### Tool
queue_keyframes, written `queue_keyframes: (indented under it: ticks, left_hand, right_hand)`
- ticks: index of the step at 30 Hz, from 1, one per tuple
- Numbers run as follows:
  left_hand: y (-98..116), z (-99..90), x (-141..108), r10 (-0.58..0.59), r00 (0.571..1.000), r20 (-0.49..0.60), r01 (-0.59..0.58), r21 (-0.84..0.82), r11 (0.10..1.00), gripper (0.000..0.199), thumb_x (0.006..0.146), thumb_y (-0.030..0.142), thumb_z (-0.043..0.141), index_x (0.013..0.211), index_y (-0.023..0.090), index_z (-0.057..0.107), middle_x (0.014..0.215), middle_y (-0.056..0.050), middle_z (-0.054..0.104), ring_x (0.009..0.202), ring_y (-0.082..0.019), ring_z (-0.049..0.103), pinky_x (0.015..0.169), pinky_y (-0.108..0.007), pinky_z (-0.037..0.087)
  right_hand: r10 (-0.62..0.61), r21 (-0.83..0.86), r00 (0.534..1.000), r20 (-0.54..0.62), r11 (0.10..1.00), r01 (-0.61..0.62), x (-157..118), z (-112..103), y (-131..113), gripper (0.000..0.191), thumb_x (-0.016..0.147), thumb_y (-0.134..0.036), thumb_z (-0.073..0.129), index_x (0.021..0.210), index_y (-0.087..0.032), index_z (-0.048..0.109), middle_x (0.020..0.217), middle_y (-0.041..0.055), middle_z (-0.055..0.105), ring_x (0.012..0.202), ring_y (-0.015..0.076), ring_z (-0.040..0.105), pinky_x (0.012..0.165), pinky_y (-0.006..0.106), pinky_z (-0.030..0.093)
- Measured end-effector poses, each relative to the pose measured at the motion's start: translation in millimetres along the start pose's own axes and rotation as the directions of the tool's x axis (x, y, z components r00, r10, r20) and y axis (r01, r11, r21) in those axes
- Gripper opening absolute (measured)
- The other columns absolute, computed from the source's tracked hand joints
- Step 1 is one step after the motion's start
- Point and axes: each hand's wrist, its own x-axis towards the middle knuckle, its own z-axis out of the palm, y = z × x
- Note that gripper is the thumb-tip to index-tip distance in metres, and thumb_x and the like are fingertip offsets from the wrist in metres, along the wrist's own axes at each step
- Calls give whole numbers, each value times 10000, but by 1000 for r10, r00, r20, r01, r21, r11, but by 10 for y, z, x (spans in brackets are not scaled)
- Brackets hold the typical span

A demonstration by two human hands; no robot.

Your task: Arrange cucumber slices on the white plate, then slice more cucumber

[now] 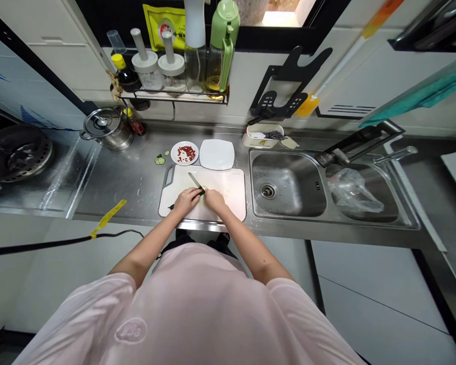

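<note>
"Which step was in hand?"
"Slicing, I judged. The right hand (214,199) had its grip closed around the knife (194,179), whose blade slanted across the cutting board (230,195)."
"And the cucumber (202,192)?"
"If cucumber it was, it lay on the board, mostly hidden under the left hand (187,201). That grip was curled over it; how firmly, I couldn't tell."
"What did the next move call for?"
"Probably a short, controlled cut, the left hand kept clear of the edge. Some green slices (159,159) already lay on the table (133,175)."
</note>
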Motion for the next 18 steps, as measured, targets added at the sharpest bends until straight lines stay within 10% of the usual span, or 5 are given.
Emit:
queue_keyframes:
  ticks: [18]
  left_hand:
    - [11, -5, 5, -5, 1000, -25, 5, -17, 1000, 293, 907, 277, 482, 1159, 240, 628, 1098, -57, 636, 1018, -164, 591, 916, -307, 481]
  right_hand:
    - [63, -77, 995, 73, 995, -57, -419, 198, 274, 276, 932, -209, 358, 1108, -149, 561, 1017, 144, 656, 945, 228, 626, 770, 298, 439]
